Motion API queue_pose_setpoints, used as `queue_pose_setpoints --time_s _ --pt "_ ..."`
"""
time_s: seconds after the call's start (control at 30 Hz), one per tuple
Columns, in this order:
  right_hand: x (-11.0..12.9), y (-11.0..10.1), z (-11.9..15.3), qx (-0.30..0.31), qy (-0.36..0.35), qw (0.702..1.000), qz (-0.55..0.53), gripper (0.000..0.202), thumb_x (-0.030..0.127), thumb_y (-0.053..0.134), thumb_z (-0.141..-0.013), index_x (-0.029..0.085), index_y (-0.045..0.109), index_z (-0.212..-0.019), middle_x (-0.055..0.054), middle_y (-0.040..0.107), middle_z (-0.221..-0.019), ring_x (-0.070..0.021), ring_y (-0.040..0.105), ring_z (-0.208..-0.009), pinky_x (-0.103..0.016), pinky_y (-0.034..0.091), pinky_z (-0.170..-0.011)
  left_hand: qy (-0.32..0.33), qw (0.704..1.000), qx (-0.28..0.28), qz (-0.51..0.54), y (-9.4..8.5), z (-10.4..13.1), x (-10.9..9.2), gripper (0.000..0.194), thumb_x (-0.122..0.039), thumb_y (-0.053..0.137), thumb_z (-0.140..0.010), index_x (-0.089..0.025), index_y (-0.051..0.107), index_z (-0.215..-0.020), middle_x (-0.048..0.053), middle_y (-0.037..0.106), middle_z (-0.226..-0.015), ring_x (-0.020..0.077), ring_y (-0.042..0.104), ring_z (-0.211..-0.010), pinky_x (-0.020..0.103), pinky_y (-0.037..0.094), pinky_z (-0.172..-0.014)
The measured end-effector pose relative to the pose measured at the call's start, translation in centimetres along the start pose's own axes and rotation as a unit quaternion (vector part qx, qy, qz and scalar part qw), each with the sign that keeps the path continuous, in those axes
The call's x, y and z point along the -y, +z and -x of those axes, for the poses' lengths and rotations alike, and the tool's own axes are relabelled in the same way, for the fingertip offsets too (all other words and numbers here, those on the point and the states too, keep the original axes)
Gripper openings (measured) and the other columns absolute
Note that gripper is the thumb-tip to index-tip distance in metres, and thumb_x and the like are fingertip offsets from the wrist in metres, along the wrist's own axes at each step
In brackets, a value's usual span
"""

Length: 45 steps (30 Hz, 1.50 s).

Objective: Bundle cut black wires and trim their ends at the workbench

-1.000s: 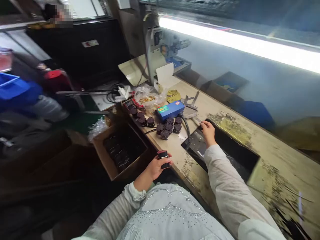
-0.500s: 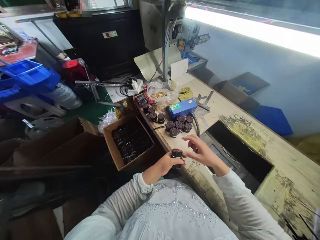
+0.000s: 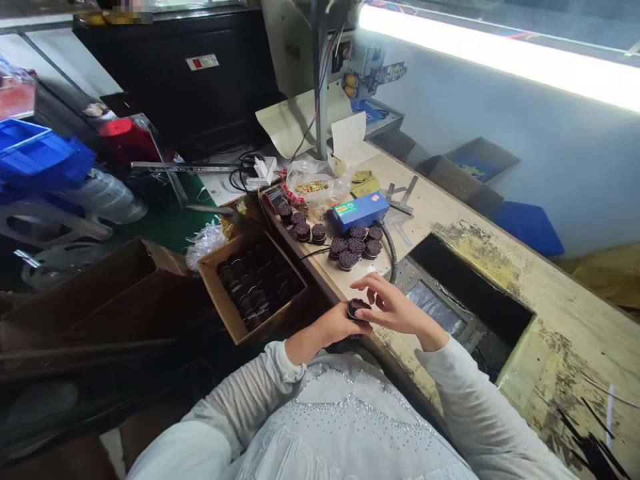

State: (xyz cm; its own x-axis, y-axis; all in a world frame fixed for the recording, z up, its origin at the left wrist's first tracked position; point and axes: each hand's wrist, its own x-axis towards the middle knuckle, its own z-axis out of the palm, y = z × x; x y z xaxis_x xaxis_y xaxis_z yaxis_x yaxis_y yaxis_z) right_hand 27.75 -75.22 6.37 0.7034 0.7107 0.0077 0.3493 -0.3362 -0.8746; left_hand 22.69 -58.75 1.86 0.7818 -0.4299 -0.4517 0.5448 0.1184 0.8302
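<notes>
A dark round bundle (image 3: 358, 307) of thin pieces is gripped in my left hand (image 3: 333, 325), near the table's front edge. My right hand (image 3: 395, 305) touches the bundle's top with its thumb, the other fingers apart and raised. Several similar dark bundles (image 3: 355, 247) stand in a cluster on the table (image 3: 480, 293), just beyond my hands. Behind them lies a blue box (image 3: 361, 212). More banded bundles fill the cardboard box (image 3: 235, 333) at the left of the table.
A recessed dark opening (image 3: 465, 293) lies to the right in the tabletop. Farther back are a plastic bag (image 3: 320, 180) of small pieces, metal calipers (image 3: 403, 200) and a black flexible tube (image 3: 391, 250). An upright metal post (image 3: 321, 87) rises at the back. Blue bins (image 3: 40, 153) stand far left.
The bundle in my left hand is tilted differently and shows its dark end. My right thumb has come onto it. The whole view has shifted slightly.
</notes>
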Motion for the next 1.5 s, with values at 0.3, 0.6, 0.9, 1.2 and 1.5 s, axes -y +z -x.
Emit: queue_pose_setpoints --time_s 0.3,0.6,0.9,1.2,1.5 --pt "0.7 -0.4 0.1 0.093 -0.076 0.989 0.091 0.035 0.047 0.056 -0.089 0.019 0.053 -0.111 -0.008 0.061 -0.099 -0.0162 0.057 -0.079 -0.029 0.048 -0.072 -0.02 0.995 0.086 -0.054 -0.5 -0.2 -1.0 0.02 -0.018 0.078 -0.053 -0.014 0.068 -0.069 -0.002 0.062 -0.062 0.0123 0.053 -0.061 0.025 0.041 -0.059" --pt "-1.5 1.5 1.5 -0.097 0.018 0.994 -0.039 0.026 0.046 0.054 -0.089 0.021 0.058 -0.085 0.0 0.059 -0.072 -0.012 0.052 -0.062 -0.024 0.041 -0.058 -0.008 0.987 0.158 0.027 -2.1 -1.1 -1.7 0.062 -0.036 0.087 -0.052 -0.018 0.065 -0.107 0.008 0.068 -0.1 0.0213 0.063 -0.091 0.029 0.047 -0.075" --pt "-2.9 5.7 1.6 -0.442 0.126 0.795 -0.395 0.03 0.051 0.064 -0.079 0.024 0.052 -0.08 0.004 0.053 -0.073 -0.0099 0.047 -0.058 -0.021 0.039 -0.05 0.186 0.983 -0.005 0.005 2.8 -3.7 1.0 0.094 -0.057 0.083 -0.053 -0.017 0.048 -0.13 0.013 0.057 -0.127 0.0313 0.049 -0.123 0.045 0.031 -0.109" --pt "-3.2 6.8 3.3 -0.51 0.149 0.729 -0.432 0.035 0.051 0.072 -0.071 0.023 0.051 -0.075 0.006 0.05 -0.064 -0.0102 0.044 -0.056 -0.023 0.04 -0.054 0.199 0.978 -0.06 0.013 7.1 -5.3 1.5 0.058 -0.063 0.054 -0.082 -0.021 0.059 -0.122 0.009 0.059 -0.129 0.0258 0.052 -0.122 0.042 0.033 -0.112" --pt "-8.4 3.8 6.6 -0.576 0.166 0.761 -0.248 0.035 0.054 0.063 -0.078 0.021 0.053 -0.076 0.004 0.053 -0.069 -0.0118 0.049 -0.061 -0.026 0.042 -0.062 0.154 0.987 -0.001 -0.044 7.0 -8.1 3.6 0.09 -0.056 0.074 -0.067 -0.018 0.037 -0.14 0.018 0.051 -0.135 0.0322 0.051 -0.123 0.049 0.039 -0.106"
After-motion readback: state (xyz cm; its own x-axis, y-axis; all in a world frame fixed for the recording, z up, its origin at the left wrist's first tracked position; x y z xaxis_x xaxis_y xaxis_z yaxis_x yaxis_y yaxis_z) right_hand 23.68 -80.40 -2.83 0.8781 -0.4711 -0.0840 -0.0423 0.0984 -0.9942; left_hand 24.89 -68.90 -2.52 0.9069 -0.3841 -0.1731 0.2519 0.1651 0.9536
